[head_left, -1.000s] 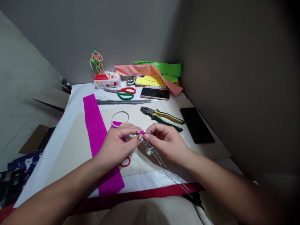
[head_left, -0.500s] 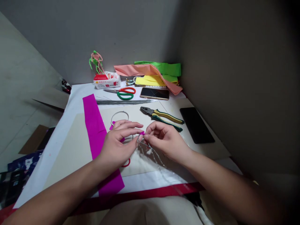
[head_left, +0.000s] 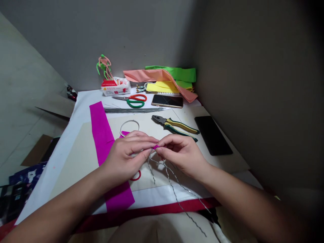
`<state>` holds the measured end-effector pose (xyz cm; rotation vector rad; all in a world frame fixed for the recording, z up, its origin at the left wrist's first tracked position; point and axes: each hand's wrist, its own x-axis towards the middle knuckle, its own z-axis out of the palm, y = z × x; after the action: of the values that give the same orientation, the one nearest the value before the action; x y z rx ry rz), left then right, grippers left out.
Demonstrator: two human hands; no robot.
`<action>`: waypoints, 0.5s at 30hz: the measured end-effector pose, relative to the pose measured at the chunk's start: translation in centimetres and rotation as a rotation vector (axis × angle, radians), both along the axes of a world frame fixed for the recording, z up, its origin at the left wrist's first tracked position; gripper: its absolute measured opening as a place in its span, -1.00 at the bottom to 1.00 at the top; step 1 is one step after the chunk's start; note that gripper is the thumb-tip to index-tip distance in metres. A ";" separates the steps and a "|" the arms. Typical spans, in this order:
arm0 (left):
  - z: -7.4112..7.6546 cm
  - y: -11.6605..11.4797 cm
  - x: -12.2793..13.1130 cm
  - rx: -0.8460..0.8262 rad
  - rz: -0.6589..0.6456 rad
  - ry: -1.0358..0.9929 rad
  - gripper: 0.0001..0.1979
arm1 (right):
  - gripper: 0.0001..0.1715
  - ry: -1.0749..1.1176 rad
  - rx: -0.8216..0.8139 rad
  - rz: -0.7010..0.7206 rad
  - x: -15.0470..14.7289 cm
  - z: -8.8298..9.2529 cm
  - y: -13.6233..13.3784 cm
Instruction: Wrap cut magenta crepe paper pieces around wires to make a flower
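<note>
Twisted grey wires [head_left: 173, 189] splay downward — magenta paper scrap [head_left: 155, 147] wrapping their top.

Wire strands [head_left: 174, 194] now splayed apart, lower.

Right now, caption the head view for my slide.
Left hand and right hand pinch a magenta paper scrap on twisted wires, pliers beyond.
</note>
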<state>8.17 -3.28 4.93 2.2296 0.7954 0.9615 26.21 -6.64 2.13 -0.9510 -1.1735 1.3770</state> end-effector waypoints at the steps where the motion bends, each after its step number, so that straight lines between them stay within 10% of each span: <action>1: 0.2 0.0 -0.1 0.016 -0.029 0.011 -0.75 | -0.90 0.004 0.003 0.012 0.0 0.1 0.0; 15: 0.7 -0.6 -0.4 0.196 -0.069 0.108 -0.77 | -0.86 0.028 -0.028 0.058 0.1 0.8 -0.6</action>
<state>7.82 -3.88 5.64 2.4783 0.6913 0.9268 26.31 -7.21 2.94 -0.9208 -1.1719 1.4520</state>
